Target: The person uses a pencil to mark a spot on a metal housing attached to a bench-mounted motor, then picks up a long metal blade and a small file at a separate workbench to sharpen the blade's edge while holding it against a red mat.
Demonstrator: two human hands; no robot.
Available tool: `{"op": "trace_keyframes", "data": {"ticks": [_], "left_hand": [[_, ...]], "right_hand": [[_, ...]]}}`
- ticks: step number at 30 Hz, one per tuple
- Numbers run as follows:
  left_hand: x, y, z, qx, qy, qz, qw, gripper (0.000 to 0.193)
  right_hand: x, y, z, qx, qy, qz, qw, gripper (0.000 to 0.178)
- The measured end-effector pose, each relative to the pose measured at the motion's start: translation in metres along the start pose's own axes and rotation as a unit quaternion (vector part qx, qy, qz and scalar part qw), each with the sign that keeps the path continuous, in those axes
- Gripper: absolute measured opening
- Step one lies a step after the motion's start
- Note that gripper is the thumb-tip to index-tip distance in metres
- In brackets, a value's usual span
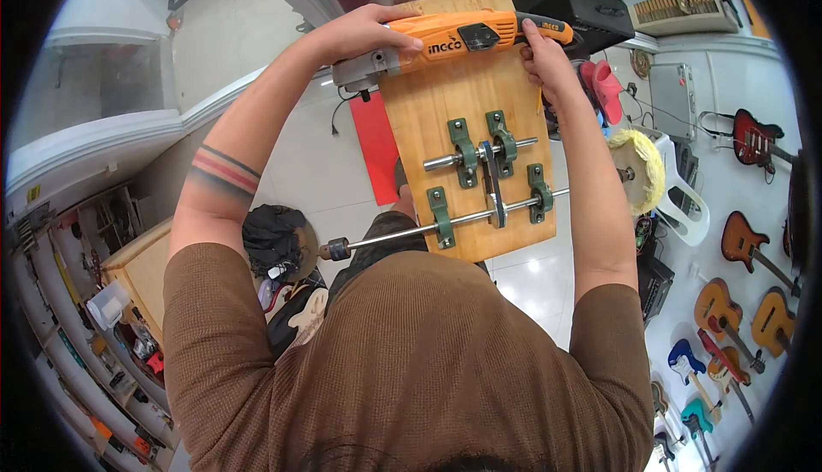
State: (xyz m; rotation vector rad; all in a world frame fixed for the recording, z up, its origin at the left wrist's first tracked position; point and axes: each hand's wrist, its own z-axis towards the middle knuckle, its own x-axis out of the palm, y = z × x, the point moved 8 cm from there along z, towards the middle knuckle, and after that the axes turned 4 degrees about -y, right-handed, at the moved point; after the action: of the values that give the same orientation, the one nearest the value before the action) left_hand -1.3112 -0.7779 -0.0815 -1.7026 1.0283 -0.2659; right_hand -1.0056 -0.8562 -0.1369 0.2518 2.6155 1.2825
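An orange angle grinder [454, 34] with a grey gear head lies across the far part of a wooden board [411, 117]. My left hand [372, 34] is wrapped over its body beside the gear head. My right hand [546, 57] grips the dark rear handle, thumb on top. Nearer me on the board, two steel shafts [394, 238] run through several green pillow block bearings [462, 154]. A dark belt [491, 185] links the shafts. A drill chuck [335, 249] sits at the near shaft's left end, and a yellow buffing wheel [648, 171] shows beyond my right forearm.
Guitars [717, 305] hang on the right wall. Near it are a white plastic chair [685, 211] and a silver case [674, 100]. A red mat [372, 147] lies on the tiled floor. Shelves of tools [86, 326] line the left, with a dark bag [274, 241] nearby.
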Motion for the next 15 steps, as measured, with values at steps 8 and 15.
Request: {"op": "trace_keyframes", "data": {"ticks": [8,15], "left_hand": [[-0.014,-0.005,0.006,-0.016,0.002,0.078,0.997,0.070],[-0.029,-0.007,0.009,0.015,-0.050,0.101,0.994,0.059]], "right_hand": [[0.007,0.026,0.016,-0.045,-0.014,-0.080,0.996,0.047],[0.005,0.034,0.029,-0.063,-0.069,-0.162,0.982,0.054]]}}
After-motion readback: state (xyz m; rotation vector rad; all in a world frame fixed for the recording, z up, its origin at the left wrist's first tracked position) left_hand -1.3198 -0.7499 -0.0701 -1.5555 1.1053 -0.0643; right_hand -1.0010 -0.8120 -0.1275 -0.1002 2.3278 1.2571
